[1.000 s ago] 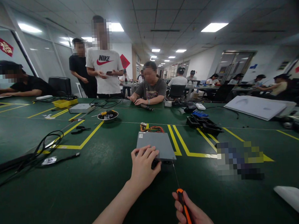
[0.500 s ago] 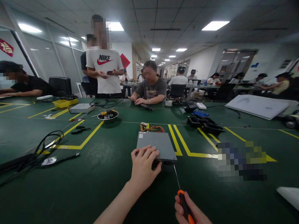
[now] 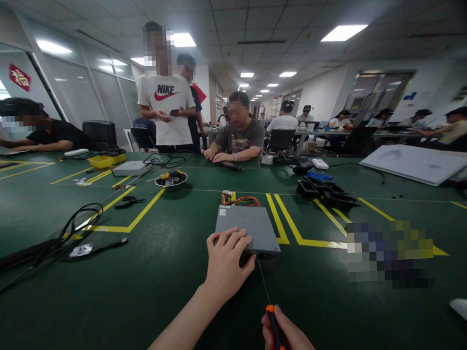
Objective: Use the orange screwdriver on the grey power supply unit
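A grey metal computer power supply (image 3: 255,225) lies flat on the green table, its bundle of coloured wires (image 3: 240,199) coming out at the far side. My left hand (image 3: 229,259) grips its near left part, fingers over the top and thumb at the near face. In my right hand (image 3: 288,335) is a screwdriver (image 3: 276,327) with an orange and black handle. Its thin shaft points up and away to the near face, close to my left thumb. Whether the tip touches a screw I cannot tell.
Black cables (image 3: 70,233) lie at left. A metal bowl (image 3: 171,182) with tools stands beyond, near a yellow tray (image 3: 107,160). Black plastic trays (image 3: 328,193) sit at right, near a blurred-out object (image 3: 390,253). Across the table a person (image 3: 239,127) sits; others stand behind.
The screwdriver has moved left along the near face, from the right corner toward my left thumb. My left hand keeps its hold. A background person in dark clothes has shifted right.
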Demonstrator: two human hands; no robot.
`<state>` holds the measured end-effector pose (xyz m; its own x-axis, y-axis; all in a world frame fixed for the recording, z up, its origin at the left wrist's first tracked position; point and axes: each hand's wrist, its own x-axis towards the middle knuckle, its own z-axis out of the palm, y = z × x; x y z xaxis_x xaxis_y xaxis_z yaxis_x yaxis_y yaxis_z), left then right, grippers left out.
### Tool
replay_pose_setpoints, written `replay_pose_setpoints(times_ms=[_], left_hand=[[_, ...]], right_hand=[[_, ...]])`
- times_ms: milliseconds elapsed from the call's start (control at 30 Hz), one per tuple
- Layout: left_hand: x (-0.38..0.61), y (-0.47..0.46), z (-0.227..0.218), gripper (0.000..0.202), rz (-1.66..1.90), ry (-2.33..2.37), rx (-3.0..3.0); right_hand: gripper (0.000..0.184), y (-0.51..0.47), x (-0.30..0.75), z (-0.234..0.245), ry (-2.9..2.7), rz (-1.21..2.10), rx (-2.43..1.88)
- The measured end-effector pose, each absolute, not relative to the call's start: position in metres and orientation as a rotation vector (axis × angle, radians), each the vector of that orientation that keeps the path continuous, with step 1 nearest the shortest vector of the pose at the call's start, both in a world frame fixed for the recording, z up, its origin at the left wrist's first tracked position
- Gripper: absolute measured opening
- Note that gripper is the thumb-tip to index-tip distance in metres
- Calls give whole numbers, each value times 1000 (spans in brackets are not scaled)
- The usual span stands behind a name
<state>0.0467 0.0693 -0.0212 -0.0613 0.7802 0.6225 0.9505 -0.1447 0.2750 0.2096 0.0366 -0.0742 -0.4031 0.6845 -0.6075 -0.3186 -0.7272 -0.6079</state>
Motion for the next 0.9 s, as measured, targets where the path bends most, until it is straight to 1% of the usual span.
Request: replay_pose_setpoints(times_ms=[400, 633, 900], left_hand=[[48, 69, -19, 27, -990, -1867, -1965], [47, 69, -20, 27, -996, -1877, -1965], [47, 69, -21, 27, -1006, -1878, -1971]], right_hand=[[41, 32, 204, -47, -613, 2128, -1130], [37, 32, 201, -49, -553, 2136, -1189], [40, 31, 199, -47, -621, 2113, -1130]])
